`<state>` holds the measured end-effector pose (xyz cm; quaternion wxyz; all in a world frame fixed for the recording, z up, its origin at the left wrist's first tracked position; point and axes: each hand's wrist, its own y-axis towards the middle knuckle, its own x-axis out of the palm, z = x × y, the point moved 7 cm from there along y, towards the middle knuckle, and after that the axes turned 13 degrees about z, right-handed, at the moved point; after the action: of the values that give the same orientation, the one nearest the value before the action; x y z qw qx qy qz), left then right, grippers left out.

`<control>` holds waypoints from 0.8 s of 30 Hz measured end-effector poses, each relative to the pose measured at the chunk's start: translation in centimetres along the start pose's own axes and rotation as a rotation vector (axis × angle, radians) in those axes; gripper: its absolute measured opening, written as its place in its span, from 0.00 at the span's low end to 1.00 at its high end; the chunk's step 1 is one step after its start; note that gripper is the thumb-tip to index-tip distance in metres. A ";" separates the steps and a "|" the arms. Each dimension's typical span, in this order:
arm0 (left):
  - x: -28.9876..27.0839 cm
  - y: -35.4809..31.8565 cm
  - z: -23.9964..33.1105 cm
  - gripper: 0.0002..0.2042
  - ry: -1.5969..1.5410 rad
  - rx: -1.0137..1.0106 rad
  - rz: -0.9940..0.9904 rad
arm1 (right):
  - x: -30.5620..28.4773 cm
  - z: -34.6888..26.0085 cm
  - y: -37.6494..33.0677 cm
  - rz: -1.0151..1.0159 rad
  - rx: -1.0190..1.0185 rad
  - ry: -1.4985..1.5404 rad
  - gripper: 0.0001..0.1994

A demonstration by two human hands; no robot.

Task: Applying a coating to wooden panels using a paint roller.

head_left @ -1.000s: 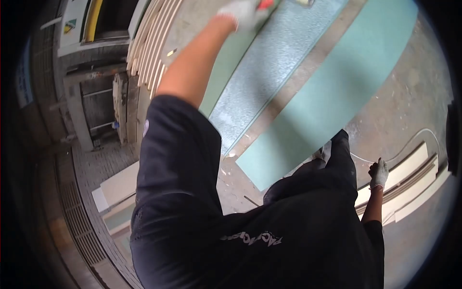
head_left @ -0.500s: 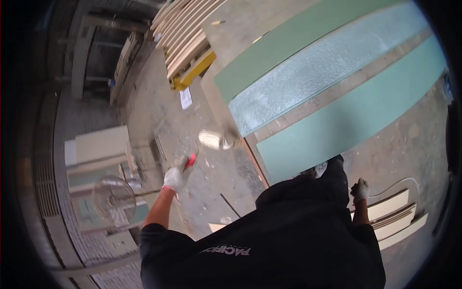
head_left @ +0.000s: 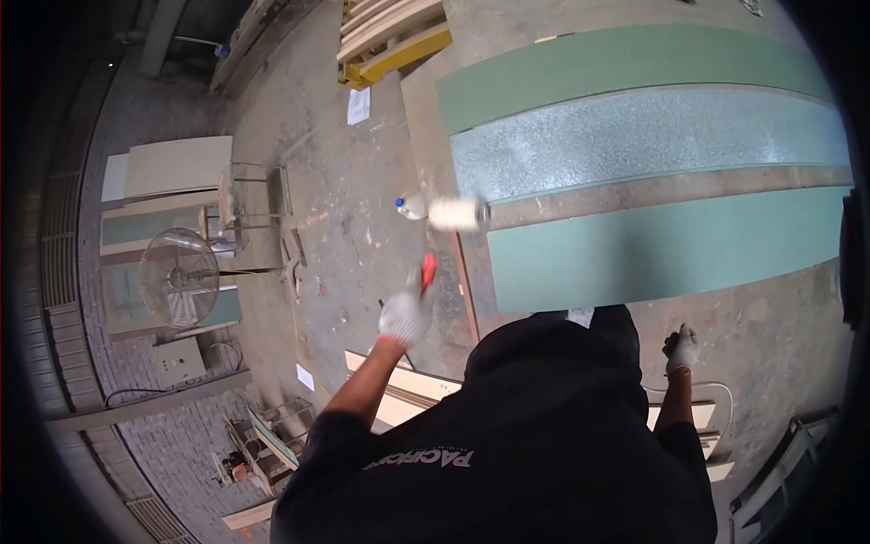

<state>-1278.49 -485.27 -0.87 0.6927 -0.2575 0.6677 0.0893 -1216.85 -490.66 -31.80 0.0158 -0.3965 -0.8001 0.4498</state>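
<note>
The gloved right hand [head_left: 681,351] has its fingers curled, and I cannot tell whether they hold anything; the gloved left hand [head_left: 405,317] grips a paint roller [head_left: 453,215] by its red handle [head_left: 429,270]. The roller's pale cover shows near the left ends of a pale green panel [head_left: 553,263] and a glossy blue panel [head_left: 580,136], just beside a blue-capped bottle [head_left: 412,208]. Farther off, wood strips [head_left: 390,23] lie above a yellow frame [head_left: 405,56].

stained concrete floor [head_left: 349,258], grey brick wall [head_left: 172,440]
</note>
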 end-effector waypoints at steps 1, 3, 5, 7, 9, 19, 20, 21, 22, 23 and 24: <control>-0.6 -1.9 -1.7 0.30 -0.025 0.026 -0.002 | -0.1 0.6 0.8 -0.021 0.036 0.039 0.10; -1.4 -2.3 -3.3 0.29 -0.052 0.057 -0.002 | 0.0 2.4 2.3 -0.039 0.070 0.083 0.11; -4.7 -1.2 -3.2 0.28 -0.285 0.161 0.419 | 1.5 3.2 2.0 -0.188 0.095 0.078 0.11; -7.2 1.8 -1.1 0.28 -0.231 0.146 0.332 | 2.3 3.4 0.3 -0.163 0.107 0.075 0.12; -8.6 4.8 -0.7 0.29 -0.169 0.138 0.242 | 3.3 3.2 -1.2 -0.175 0.083 0.061 0.11; -8.1 19.5 19.5 0.23 0.063 0.626 0.147 | -0.5 5.9 -3.8 -0.077 0.051 -0.060 0.11; -8.5 19.1 20.0 0.23 0.065 0.634 0.142 | -1.0 6.6 -3.7 -0.071 0.058 -0.057 0.11; -8.6 18.3 20.5 0.23 0.093 0.699 0.099 | -1.3 7.6 -3.6 -0.045 0.097 0.014 0.11; -8.5 17.4 20.6 0.23 0.122 0.762 0.057 | -1.5 8.5 -3.5 -0.021 0.135 0.084 0.11; -7.7 17.3 16.4 0.24 0.103 0.787 0.096 | -1.3 8.8 -3.7 -0.026 0.142 0.092 0.11; -7.2 16.6 12.3 0.27 0.197 0.733 0.012 | -1.1 9.0 -4.0 -0.044 0.127 0.126 0.12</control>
<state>-1276.10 -463.67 1.84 0.6708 0.0041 0.7203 -0.1768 -1222.03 -498.83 -33.88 0.1013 -0.4047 -0.7758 0.4734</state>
